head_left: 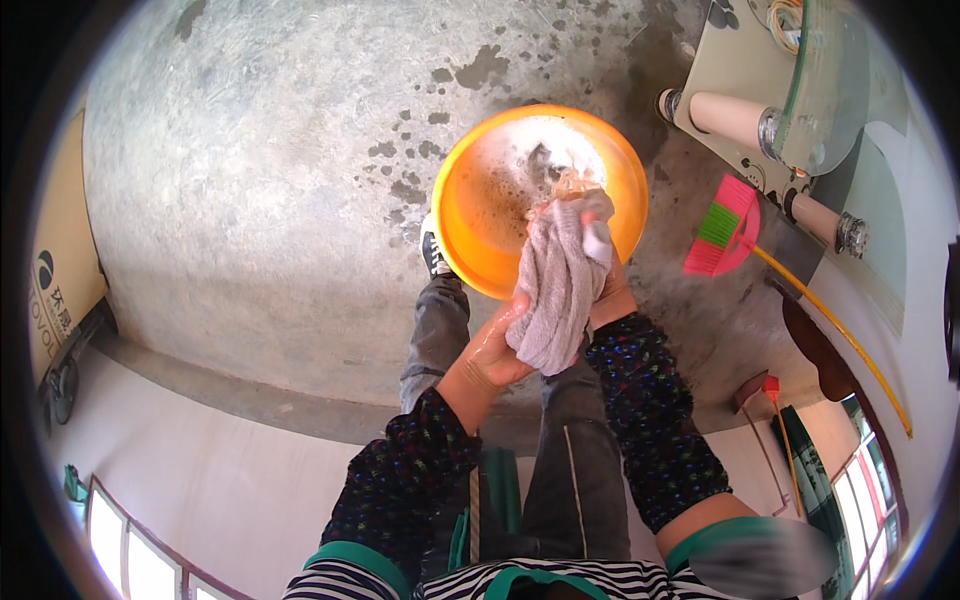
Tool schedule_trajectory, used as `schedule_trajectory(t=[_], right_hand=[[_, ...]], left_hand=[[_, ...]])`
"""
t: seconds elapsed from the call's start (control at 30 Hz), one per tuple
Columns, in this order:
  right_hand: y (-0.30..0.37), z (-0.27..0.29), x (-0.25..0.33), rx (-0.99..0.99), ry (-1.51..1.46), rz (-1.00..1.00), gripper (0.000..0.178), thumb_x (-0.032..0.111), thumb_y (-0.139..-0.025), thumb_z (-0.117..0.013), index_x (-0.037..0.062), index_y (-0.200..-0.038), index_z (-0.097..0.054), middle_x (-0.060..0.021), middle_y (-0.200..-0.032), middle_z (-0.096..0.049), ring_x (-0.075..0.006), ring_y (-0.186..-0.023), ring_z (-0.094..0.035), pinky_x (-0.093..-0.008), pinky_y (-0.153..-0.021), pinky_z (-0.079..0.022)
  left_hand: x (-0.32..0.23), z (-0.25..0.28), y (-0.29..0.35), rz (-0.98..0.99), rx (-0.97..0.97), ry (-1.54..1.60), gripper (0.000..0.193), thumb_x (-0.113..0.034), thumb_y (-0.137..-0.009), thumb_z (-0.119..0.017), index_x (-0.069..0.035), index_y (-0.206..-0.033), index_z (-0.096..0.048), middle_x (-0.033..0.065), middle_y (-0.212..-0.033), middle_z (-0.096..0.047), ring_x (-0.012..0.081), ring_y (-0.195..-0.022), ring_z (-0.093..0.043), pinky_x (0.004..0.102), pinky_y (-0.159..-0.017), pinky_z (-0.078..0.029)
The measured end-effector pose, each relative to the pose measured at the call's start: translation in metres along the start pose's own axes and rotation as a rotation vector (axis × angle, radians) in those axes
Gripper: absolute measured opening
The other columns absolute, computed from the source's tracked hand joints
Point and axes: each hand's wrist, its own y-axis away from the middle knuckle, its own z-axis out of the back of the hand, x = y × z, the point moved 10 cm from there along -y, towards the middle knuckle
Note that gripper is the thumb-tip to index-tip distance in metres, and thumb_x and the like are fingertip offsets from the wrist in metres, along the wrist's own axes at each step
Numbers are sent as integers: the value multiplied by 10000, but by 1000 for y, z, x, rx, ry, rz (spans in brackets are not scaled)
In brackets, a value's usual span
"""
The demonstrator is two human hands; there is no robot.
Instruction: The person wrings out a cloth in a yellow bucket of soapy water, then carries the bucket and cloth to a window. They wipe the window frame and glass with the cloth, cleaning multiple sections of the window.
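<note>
Right now, in the head view, the person is holding a wet grey cloth (562, 280) with both hands above an orange basin (470, 215) that is sitting on the concrete floor (250, 200). The cloth is hanging long and thin, and its long side is running from the far end, over the soapy water, back toward the person's legs. The left hand (495, 350) is gripping the near, lower end of the cloth, with the fingers curled around it. The right hand (612, 285) is sitting higher up along the right side of the cloth. It is mostly hidden behind the cloth, so it looks closed on it, but the fingers are not showing clearly. The left hand is the one nearer to the person's body, and the right hand is nearer to the basin. The top of the cloth is reaching over the basin's near edge, close to the foamy brown water inside.

Off to the right, a pink and green broom (722, 235) with a yellow handle is lying on the floor, well apart from the basin.
</note>
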Motion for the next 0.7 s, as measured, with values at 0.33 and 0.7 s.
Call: schedule_trajectory(t=[0.33, 0.7], right_hand=[[-34, -6, 38, -187, 1120, 23, 323, 198, -712, -703, -16, -937, -610, -75, -864, -633, -151, -774, -589, -297, -709, -480], [-42, 16, 25, -224, 1837, -243, 589, 361, -757, -669, 48, -1221, -485, -181, -1141, -575, -288, -1050, -562, -343, -893, -426]], left_hand=[[-49, -8, -12, -90, -256, -835, 730, -187, -675, -774, 5, -1265, -388, 92, -1071, -551, 161, -968, -534, 312, -836, -440], [-63, 23, -22, -322, -405, -1053, 608, -246, -730, -669, 15, -1209, -401, 160, -1012, -589, 266, -845, -612, 384, -713, -490]])
